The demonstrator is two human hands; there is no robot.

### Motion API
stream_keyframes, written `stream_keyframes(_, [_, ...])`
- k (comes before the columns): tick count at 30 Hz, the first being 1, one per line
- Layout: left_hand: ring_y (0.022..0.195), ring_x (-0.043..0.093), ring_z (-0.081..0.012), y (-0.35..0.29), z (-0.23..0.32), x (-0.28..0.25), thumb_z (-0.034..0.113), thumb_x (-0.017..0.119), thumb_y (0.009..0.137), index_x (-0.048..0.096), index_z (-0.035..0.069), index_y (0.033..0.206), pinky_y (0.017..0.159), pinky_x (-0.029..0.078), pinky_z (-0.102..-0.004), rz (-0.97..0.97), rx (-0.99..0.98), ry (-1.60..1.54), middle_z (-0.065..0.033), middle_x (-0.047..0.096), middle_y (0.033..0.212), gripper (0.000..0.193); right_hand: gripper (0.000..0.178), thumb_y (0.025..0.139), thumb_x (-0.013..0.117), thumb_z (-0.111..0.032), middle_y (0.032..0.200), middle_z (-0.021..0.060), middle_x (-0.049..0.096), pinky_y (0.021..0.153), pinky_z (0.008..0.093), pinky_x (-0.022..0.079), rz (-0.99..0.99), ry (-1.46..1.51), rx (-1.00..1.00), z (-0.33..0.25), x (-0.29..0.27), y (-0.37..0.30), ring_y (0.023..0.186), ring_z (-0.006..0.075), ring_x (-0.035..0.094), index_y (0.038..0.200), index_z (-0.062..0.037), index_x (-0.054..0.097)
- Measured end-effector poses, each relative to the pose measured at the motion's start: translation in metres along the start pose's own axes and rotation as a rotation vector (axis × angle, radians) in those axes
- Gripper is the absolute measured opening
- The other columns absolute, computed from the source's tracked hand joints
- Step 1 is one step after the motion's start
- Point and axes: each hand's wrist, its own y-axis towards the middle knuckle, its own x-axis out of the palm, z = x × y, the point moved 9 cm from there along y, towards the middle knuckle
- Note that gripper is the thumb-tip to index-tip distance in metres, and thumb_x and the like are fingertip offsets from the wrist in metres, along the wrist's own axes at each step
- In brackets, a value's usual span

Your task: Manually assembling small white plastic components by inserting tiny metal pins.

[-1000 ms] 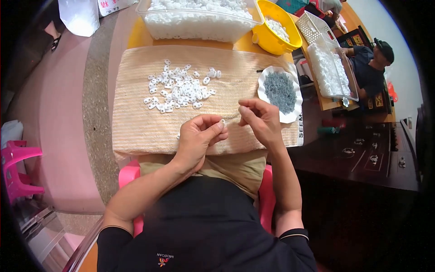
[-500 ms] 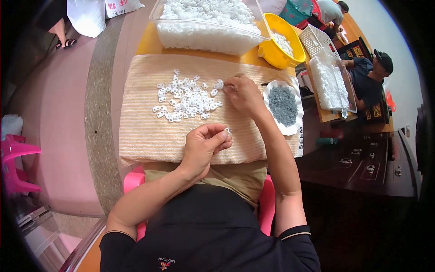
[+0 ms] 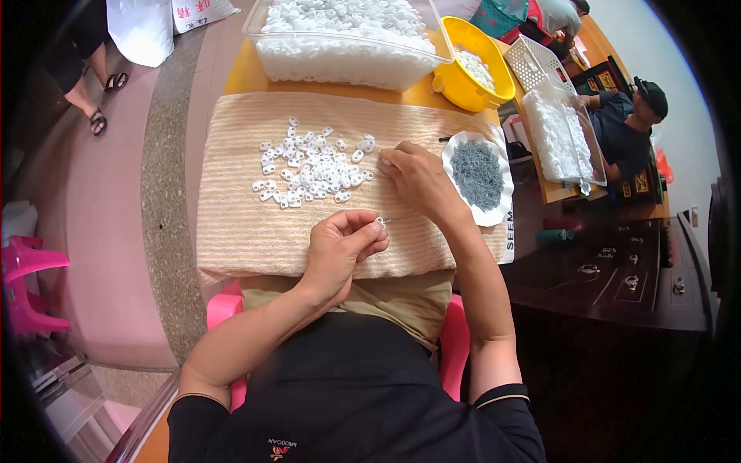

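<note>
Cloth with pale stripes (image 3: 255, 247) was spread over the yellow-orange tabletop (image 3: 244, 77), and on it a loose heap of small white pieces (image 3: 316, 170) was scattered, each marked with dark spots. One small white piece (image 3: 380, 221) was held above the near part of the cloth, pinched between the thumb and fingers of the left hand (image 3: 342, 243), with a thin, pin-like bit pointing out to its right. The right hand (image 3: 421, 179) was placed palm down over the cloth, its fingers bent and brought just beside the right edge of the heap; whether anything was gripped there could not be told, since the fingertips were partly hidden. To the right of that hand, a white scalloped dish (image 3: 489, 218) was filled with fine grey slivers (image 3: 475, 176). Beyond the cloth, a large clear bin (image 3: 441, 59) was loaded with similar white pieces, and more were held in a yellow basin (image 3: 465, 94) standing beside it. Farther right, a person in a dark cap (image 3: 625, 135) was seen, well apart from the cloth.
</note>
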Motion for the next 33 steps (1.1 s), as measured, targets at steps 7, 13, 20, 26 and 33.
stream_keyframes(7, [0.081,0.065,-0.0155,0.0,-0.001,0.001,0.0,0.063,0.087,0.06,-0.002,0.1,0.075,0.058,-0.0283,-0.007,-0.002,0.012,-0.008,0.064,0.09,0.013,0.014,0.085,0.054,-0.011,0.085,0.0197,0.059,0.076,0.046,0.046,-0.053,0.054,0.038,0.0,-0.002,0.0,0.084,0.0393,0.059,0.093,-0.0022,0.063])
stream_keyframes(13, [0.08,0.065,-0.0151,0.0,0.001,0.001,0.0,0.063,0.088,0.06,-0.001,0.1,0.075,0.058,-0.028,-0.007,-0.002,0.007,-0.0078,0.064,0.089,0.013,0.021,0.084,0.059,-0.007,0.088,0.0181,0.062,0.075,0.0403,0.049,-0.029,0.203,0.122,0.014,-0.006,-0.006,0.081,0.0333,0.062,0.103,-0.0013,0.063])
stream_keyframes(20, [0.079,0.065,-0.0152,0.001,0.005,-0.001,0.0,0.063,0.088,0.06,-0.001,0.099,0.074,0.058,-0.0274,0.012,0.007,0.01,-0.008,0.064,0.088,0.012,0.028,0.086,0.065,-0.003,0.083,0.0021,0.06,0.063,0.0222,0.048,-0.013,0.761,0.271,0.028,0.001,-0.039,0.073,0.0076,0.059,0.112,0.0046,0.06])
stream_keyframes(26, [0.079,0.065,-0.0151,0.003,0.003,-0.001,0.0,0.062,0.087,0.06,-0.001,0.1,0.073,0.058,-0.0273,0.004,0.006,0.005,-0.0082,0.064,0.088,0.013,0.03,0.087,0.066,-0.005,0.084,0.0037,0.061,0.063,0.0217,0.051,-0.028,1.079,0.339,0.015,0.013,-0.069,0.07,0.0091,0.061,0.114,0.0048,0.058])
stream_keyframes(33, [0.078,0.064,-0.0138,0.002,0.004,0.0,0.0,0.062,0.088,0.06,-0.003,0.099,0.072,0.057,-0.0254,0.013,0.005,0.014,-0.008,0.064,0.089,0.012,0.03,0.086,0.066,-0.001,0.087,0.0026,0.06,0.066,0.0227,0.052,-0.041,1.19,0.357,0.013,0.02,-0.075,0.074,0.0088,0.06,0.115,0.0032,0.058])
